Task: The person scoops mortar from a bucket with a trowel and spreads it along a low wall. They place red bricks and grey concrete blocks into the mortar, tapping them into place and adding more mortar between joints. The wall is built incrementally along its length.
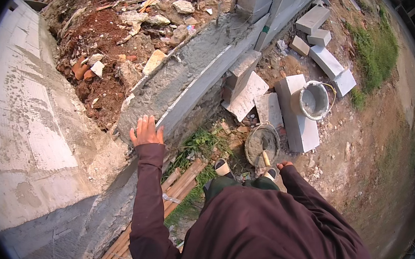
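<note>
Now we rest our left hand [146, 131] flat, fingers spread, on the near end of the mortar bed [181, 76] topping the low block wall [197, 87] | right hand [284, 164] grips a trowel handle [266, 158] (blade in the mortar pan [262, 143]) | bucket [312, 100] sits on a block [296, 119] beyond.

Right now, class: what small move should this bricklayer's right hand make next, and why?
Probably lift the trowel handle from the mortar pan: the right hand is at it, while the left hand rests flat on the low wall's wet mortar bed.
</note>
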A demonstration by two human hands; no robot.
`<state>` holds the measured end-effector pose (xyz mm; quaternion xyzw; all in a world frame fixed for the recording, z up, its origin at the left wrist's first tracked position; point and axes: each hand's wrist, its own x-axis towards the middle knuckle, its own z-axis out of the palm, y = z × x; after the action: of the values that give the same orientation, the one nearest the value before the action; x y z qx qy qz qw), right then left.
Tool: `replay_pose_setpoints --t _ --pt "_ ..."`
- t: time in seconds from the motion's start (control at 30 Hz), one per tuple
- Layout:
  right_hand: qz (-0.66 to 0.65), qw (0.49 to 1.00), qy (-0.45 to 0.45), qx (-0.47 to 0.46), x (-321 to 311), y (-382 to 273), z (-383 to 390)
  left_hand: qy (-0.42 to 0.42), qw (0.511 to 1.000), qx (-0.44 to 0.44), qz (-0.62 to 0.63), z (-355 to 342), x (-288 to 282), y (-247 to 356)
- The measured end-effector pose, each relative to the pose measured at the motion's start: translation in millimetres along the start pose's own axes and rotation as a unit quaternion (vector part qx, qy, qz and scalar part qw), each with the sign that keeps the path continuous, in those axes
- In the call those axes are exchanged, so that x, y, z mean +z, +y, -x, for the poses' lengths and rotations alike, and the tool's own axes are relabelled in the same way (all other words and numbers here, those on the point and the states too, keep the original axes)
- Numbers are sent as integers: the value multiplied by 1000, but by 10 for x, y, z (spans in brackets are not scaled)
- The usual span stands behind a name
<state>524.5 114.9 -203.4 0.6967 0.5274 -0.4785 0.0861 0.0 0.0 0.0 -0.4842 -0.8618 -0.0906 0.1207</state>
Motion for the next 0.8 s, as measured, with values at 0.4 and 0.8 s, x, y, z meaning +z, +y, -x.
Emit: replay_pose_setpoints --t 0.4,0.8 --pt "-74 997 19 -20 65 355 -6 -9 1000 8 -11 -15 -3 24" --pt "-91 996 7 -22 -45 1197 -285 -104 989 -96 -45 -159 -168 250"
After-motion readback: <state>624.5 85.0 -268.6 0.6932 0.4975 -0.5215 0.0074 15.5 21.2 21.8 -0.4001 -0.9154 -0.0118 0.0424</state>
